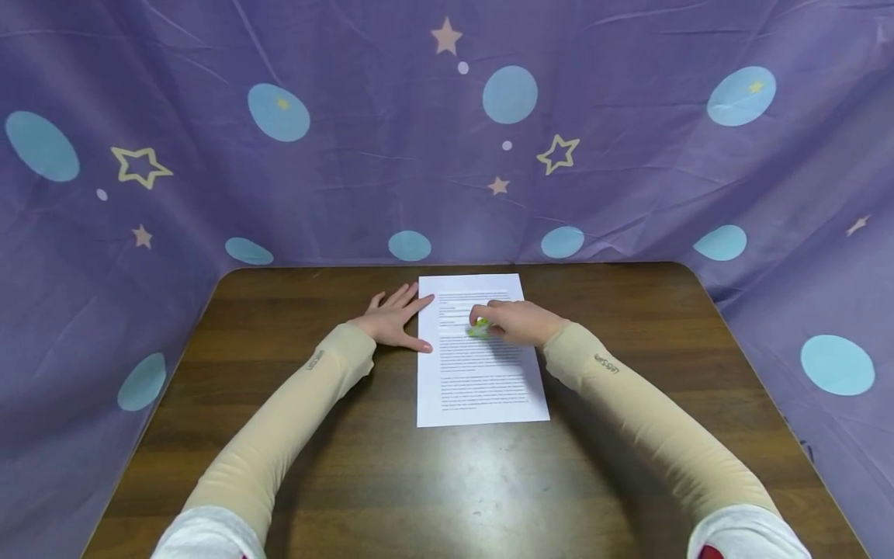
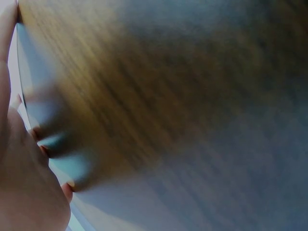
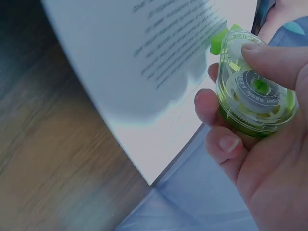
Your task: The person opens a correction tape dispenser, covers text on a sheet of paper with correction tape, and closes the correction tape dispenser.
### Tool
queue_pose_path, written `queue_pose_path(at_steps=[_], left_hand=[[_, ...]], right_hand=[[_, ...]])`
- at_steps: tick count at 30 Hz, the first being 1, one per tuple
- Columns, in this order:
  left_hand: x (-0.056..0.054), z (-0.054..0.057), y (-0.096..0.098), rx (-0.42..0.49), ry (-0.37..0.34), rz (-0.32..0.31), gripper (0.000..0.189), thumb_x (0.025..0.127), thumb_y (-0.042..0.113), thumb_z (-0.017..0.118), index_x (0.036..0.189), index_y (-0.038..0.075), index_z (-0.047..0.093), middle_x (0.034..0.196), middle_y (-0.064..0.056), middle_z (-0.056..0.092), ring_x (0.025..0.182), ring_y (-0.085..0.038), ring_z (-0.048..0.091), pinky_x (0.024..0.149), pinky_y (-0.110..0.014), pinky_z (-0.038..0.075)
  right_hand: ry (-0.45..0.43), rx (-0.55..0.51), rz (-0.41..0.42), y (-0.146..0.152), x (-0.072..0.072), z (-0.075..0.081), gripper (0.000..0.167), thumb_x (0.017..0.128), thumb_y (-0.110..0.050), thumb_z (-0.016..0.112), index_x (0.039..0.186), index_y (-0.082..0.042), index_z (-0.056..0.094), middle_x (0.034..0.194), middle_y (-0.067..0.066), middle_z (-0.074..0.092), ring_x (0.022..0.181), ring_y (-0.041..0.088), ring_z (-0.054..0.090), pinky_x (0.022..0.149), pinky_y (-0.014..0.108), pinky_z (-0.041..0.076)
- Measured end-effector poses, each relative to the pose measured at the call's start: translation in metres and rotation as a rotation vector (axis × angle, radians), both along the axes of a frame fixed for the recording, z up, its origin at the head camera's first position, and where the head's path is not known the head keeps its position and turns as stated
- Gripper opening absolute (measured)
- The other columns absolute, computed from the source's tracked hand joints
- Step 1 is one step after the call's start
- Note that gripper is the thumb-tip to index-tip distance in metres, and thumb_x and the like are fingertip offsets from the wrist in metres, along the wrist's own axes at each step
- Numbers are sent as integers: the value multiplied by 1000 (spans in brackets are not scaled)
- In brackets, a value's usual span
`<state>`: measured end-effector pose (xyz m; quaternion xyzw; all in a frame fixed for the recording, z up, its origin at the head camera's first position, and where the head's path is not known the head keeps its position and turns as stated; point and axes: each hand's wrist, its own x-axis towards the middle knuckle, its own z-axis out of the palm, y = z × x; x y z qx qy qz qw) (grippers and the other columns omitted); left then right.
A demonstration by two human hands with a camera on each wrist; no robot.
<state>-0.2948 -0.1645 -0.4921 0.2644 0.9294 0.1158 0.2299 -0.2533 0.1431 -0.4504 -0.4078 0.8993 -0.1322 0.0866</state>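
A printed sheet of paper (image 1: 482,388) lies on the brown wooden table. My left hand (image 1: 393,318) is spread flat at the sheet's left edge, thumb and forefinger resting on the paper. In the left wrist view that hand (image 2: 29,178) shows only partly, at the left border. Over the middle of the text, my right hand (image 1: 524,322) grips a green and clear correction tape (image 1: 479,329). The right wrist view shows the correction tape (image 3: 257,91) pinched between thumb and curled fingers, its green tip toward the printed lines. Whether the tip touches the paper cannot be told.
The wooden table (image 1: 293,310) reaches back to a purple curtain (image 1: 349,155) with stars and blue spots, which also hangs along both sides. Beige sleeves (image 1: 279,435) cover both forearms.
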Motion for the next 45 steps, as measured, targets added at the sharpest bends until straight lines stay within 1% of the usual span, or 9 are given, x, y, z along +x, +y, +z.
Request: queue_pose_path(at_steps=[7, 10, 17, 18, 25, 32, 37, 40, 45], left_hand=[[9, 13, 3, 3, 29, -19, 114, 86, 70, 72, 170, 22, 12, 175, -15, -7, 161, -35, -6, 122, -67, 0], [9, 14, 3, 2, 34, -23, 113, 86, 70, 71, 170, 22, 12, 175, -15, -7, 161, -35, -6, 122, -67, 0], [6, 9, 1, -5, 13, -18, 117, 83, 78, 68, 170, 26, 9, 175, -12, -11, 161, -32, -11, 122, -66, -5], [5, 7, 1, 4, 12, -17, 118, 82, 80, 67, 170, 26, 9, 175, -14, -11, 161, -33, -11, 121, -67, -5], [7, 11, 2, -1, 13, -11, 115, 85, 73, 70, 170, 25, 10, 175, -14, -9, 161, -33, -8, 122, -67, -2], [-1, 0, 0, -18, 8, -3, 117, 82, 80, 67, 170, 31, 5, 174, -8, -15, 161, -29, -13, 122, -65, -5], [-2, -1, 0, 2, 1, -5, 120, 80, 83, 67, 170, 31, 6, 174, -8, -15, 161, -29, -13, 122, -66, -6], [-1, -1, 0, 6, -2, -5, 119, 80, 82, 68, 170, 32, 7, 174, -8, -15, 160, -29, -13, 121, -66, -6], [-3, -6, -1, 6, 0, 2, 118, 81, 81, 68, 169, 33, 6, 174, -6, -16, 161, -28, -13, 122, -66, -5]], right_hand=[[12, 13, 12, -11, 0, -1, 27, 99, -3, 68, 121, -19, 63, 98, 6, 66, 74, 19, 58, 72, 40, 54], [19, 22, 12, -13, 1, -1, 26, 100, -4, 68, 121, -19, 63, 99, 7, 67, 74, 19, 59, 71, 40, 54], [18, 38, 14, -16, 2, 0, 27, 99, -4, 70, 120, -18, 64, 100, 7, 68, 76, 19, 60, 73, 40, 55], [22, 40, 18, -16, 1, -1, 26, 98, -3, 70, 119, -18, 64, 100, 7, 68, 76, 19, 60, 73, 40, 55], [48, 75, 21, -21, 3, 1, 24, 97, -2, 71, 115, -16, 62, 97, 8, 68, 68, 17, 56, 66, 37, 54], [73, 143, 2, -29, 6, 7, 23, 98, -3, 69, 114, -18, 61, 89, 7, 64, 59, 16, 50, 57, 33, 48], [75, 157, 6, -32, 6, 11, 23, 98, -2, 68, 113, -18, 63, 89, 7, 63, 58, 15, 48, 56, 32, 47], [72, 167, -2, -32, 7, 11, 23, 98, -2, 68, 113, -18, 63, 89, 7, 64, 59, 15, 48, 55, 33, 47], [74, 182, -20, -31, 6, 9, 24, 98, -2, 68, 114, -19, 64, 90, 8, 66, 60, 16, 50, 55, 33, 48]])
